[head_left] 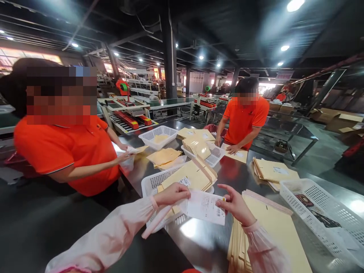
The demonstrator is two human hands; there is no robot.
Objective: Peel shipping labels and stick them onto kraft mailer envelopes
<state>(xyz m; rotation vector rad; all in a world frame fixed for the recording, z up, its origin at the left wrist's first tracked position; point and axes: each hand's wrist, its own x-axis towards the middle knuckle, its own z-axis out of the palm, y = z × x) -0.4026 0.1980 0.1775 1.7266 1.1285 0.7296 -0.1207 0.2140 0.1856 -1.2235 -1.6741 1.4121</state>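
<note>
A dark, glossy worktop [204,242] in a factory hall. Near its front edge, both hands hold one white label sheet [205,206] flat between them, long axis left to right: left hand [172,194] fingers pinch its left end, right hand [234,204] fingers its right.

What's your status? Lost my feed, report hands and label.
Left hand and right hand pinch white label between them. Envelope stack under right wrist. Nothing blocking.
</note>
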